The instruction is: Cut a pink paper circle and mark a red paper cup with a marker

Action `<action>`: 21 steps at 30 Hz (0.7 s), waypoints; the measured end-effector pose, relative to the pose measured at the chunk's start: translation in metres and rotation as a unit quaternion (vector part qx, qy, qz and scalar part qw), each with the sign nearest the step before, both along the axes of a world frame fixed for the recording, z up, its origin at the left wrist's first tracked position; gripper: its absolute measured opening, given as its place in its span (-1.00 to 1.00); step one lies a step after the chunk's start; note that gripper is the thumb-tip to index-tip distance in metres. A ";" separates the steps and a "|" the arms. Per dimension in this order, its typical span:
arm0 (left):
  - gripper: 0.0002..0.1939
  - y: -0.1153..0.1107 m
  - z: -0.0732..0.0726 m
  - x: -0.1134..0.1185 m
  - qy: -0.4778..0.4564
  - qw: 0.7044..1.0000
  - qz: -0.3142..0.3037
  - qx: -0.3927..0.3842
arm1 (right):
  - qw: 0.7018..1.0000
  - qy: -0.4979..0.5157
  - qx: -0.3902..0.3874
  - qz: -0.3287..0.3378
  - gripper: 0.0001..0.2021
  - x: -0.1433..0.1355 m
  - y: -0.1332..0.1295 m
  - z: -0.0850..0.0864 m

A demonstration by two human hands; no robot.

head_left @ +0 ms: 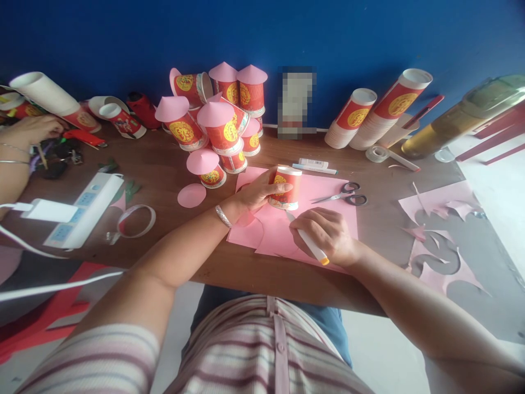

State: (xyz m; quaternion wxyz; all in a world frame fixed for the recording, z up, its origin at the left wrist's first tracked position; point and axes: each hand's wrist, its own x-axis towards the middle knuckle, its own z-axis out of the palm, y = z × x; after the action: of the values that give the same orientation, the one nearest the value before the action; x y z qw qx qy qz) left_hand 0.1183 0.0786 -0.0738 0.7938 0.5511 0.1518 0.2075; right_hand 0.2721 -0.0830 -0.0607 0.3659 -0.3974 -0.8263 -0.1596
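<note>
My left hand (261, 192) is closed round a red paper cup (292, 180) with a yellow emblem, its rim down, over the pink paper sheets (273, 246). In my right hand (326, 230) is a white marker pen (312, 247) with an orange end towards me. The pen's other end is hidden by my fingers, close to the cup's lower edge. Scissors (344, 195) with dark handles lie partly open on the paper, just beyond my right hand. Behind the sheets rest a pen (315, 168) and a small white tube (313, 163).
Red cups with pink cone tops (217, 123) are piled at the back left. Cup stacks (361, 115), a tape roll (377, 154) and a bottle (438, 128) stand right. Pink scraps (447, 268) lie right. A power strip (88, 210) and another person's hand (43, 128) are left.
</note>
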 end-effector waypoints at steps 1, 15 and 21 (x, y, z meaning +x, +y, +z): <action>-0.50 0.000 0.000 0.000 -0.001 1.000 0.001 -0.002 | 1.000 0.001 -0.001 0.002 -0.78 0.000 0.000 0.001; -0.54 0.007 -0.007 0.001 -0.017 0.999 0.033 -0.036 | 0.998 0.044 -0.047 0.025 -0.77 -0.003 0.000 0.000; -0.57 0.009 -0.010 0.000 -0.030 0.998 0.039 -0.049 | 0.995 0.065 -0.064 0.028 -0.76 -0.003 0.000 -0.002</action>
State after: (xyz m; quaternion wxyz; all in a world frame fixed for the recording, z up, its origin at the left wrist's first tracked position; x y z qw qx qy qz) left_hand 0.1179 0.0873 -0.0842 0.8151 0.4989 0.1595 0.2474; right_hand 0.2689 -0.0825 -0.0623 0.3970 -0.4066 -0.8199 -0.0698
